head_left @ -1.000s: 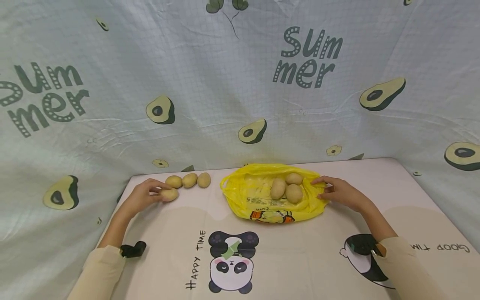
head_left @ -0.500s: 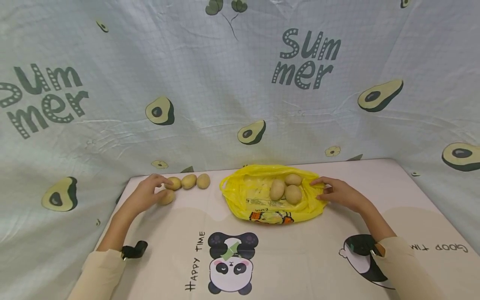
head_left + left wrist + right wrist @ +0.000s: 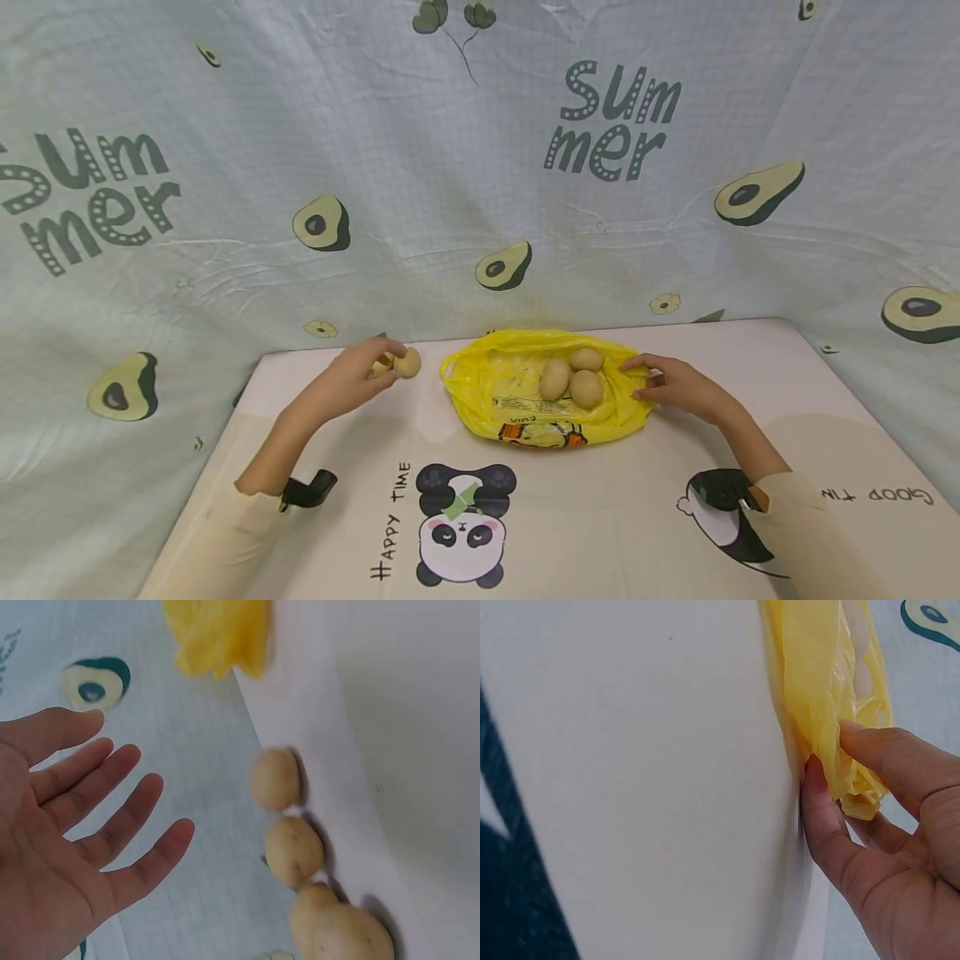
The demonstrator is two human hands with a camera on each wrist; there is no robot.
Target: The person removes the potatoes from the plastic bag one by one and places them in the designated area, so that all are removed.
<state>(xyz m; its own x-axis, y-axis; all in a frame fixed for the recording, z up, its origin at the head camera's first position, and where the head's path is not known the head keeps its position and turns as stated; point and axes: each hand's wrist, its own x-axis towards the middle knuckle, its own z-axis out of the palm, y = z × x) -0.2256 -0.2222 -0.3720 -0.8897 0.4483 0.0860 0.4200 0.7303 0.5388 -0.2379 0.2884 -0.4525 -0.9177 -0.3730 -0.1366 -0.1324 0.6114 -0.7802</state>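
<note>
My left hand (image 3: pixel 352 379) hovers over the potato row at the table's back left, its fingers spread and holding nothing in the left wrist view. Beyond the fingertips sits the end potato (image 3: pixel 407 362); another potato (image 3: pixel 295 851) lies beside it, partly behind the hand in the head view. Two more, one potato (image 3: pixel 351 934) overlapping the other, are hidden there by the hand. At the yellow plastic bag (image 3: pixel 480 400), my right hand (image 3: pixel 684 387) pinches the crumpled right edge between thumb and fingers. Inside the open bag rest three potatoes (image 3: pixel 587 389), grouped toward its right side.
A light tablecloth (image 3: pixel 585 517) printed with pandas covers the table. Behind its back edge hangs a curtain (image 3: pixel 420 192) with avocado prints. Dark camera mounts (image 3: pixel 310 489) sit on both wrists.
My left hand has let go of the potato that it touched at the front of the row and moved right, toward the row's end. The right hand stays at the bag.
</note>
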